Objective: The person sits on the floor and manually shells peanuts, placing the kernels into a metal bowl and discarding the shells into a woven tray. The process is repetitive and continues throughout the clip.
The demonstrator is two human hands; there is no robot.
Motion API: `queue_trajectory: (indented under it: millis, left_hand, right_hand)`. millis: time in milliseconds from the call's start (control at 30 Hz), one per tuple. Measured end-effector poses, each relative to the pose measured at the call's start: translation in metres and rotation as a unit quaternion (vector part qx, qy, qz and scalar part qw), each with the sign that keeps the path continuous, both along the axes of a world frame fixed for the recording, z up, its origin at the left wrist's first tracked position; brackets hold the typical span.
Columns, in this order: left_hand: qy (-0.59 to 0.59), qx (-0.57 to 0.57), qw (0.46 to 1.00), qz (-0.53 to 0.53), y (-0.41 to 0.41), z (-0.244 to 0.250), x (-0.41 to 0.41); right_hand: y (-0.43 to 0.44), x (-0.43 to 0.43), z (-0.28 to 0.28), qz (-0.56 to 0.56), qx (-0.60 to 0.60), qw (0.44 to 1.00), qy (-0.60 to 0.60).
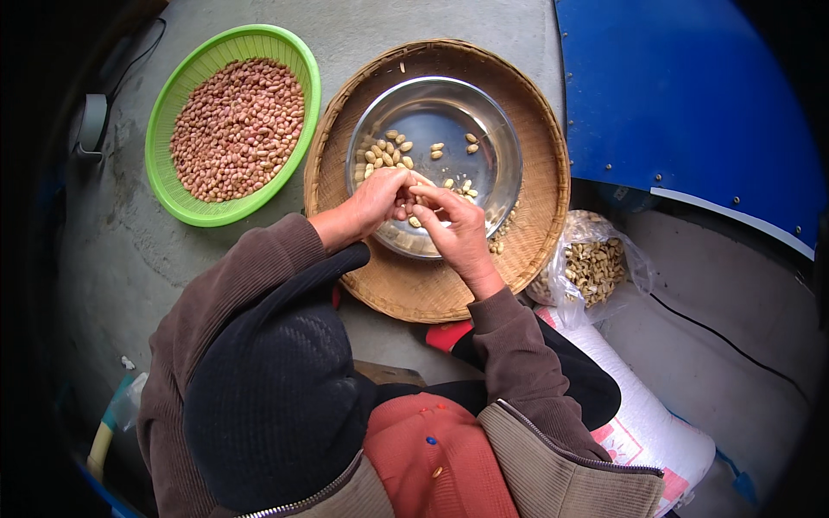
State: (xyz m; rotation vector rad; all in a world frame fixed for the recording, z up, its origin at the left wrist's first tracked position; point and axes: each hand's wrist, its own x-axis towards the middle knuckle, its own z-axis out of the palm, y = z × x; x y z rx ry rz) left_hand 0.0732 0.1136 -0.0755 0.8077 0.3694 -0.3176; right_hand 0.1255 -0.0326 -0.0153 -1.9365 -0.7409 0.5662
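Observation:
Over the near half of a stainless steel basin [495, 107], my left hand [379, 197] and my right hand [458, 223] meet with bent fingers. Their fingertips press close together; whatever lies between them is too hidden to make out. In the basin are several unshelled peanuts [387, 154], mostly grouped at its left, with a few more [471, 143] at the right. Paler peanuts [461, 188] lie just beyond my right fingers. The basin sits inside a round woven bamboo tray [414, 294]. Small peanuts [497, 246] rest on the tray by the basin's right rim.
Left of the tray, a green plastic basket [315, 84] holds many reddish shelled peanuts [239, 129]. A clear plastic bag of peanut shells [594, 269] stands at the right, near a white woven sack [638, 395]. A blue panel [680, 84] and a black cable [725, 340] are farther right.

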Motion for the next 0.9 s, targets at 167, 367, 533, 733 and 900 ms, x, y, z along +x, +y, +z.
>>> queue_trajectory:
  millis: [167,367,533,733,900]
  left_hand:
    - [0.048,-0.040,0.998,0.031,-0.003,-0.004,-0.001]
    - [0.094,-0.008,0.994,0.048,-0.004,0.005,-0.001]
    - [0.145,-0.042,0.986,0.073,0.004,-0.002,-0.004]
    - [0.105,0.014,0.980,0.166,0.014,0.002,0.003]
    - [0.141,0.070,0.968,0.194,0.012,0.006,0.000]
  right_hand:
    - [0.000,-0.001,-0.001,0.017,0.004,1.000,0.010]
    - [-0.015,0.008,-0.019,-0.141,0.145,0.923,0.327]
    - [-0.062,0.037,0.003,-0.211,-0.006,0.971,0.109]
    - [-0.186,0.087,0.064,-0.282,-0.418,0.827,-0.249]
    - [-0.134,0.067,0.024,-0.190,-0.254,0.939,-0.135]
